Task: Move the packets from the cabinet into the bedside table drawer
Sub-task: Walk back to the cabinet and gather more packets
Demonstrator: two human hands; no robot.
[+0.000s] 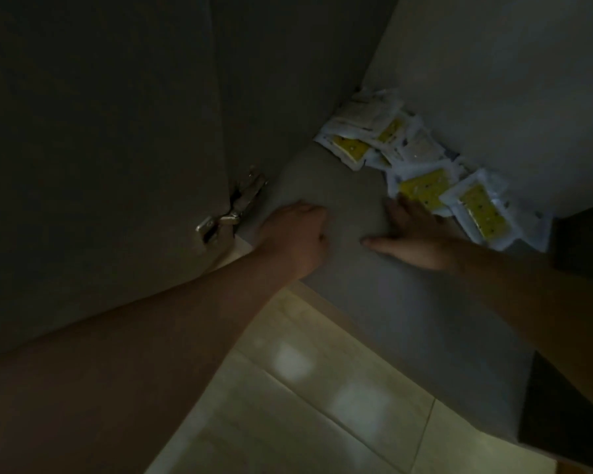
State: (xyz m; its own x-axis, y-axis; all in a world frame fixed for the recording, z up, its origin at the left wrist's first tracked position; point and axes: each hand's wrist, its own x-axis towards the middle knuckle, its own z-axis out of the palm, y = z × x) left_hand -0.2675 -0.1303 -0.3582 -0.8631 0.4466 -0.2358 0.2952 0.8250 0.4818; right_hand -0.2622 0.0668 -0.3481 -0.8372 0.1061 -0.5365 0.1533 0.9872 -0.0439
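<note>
Several white packets with yellow panels (421,189) lie in a loose heap on the grey cabinet shelf (374,302), pushed against the back wall. My right hand (411,234) rests flat on the shelf, fingers spread, its fingertips touching the nearest packet. My left hand (295,237) lies on the bare shelf to the left, fingers curled under, holding nothing that I can see. The scene is dim.
The open cabinet door (100,148) stands at the left with a metal hinge (233,210) beside my left wrist. Pale floor tiles (305,388) show below the shelf's front edge. A dark panel (582,241) borders the right side.
</note>
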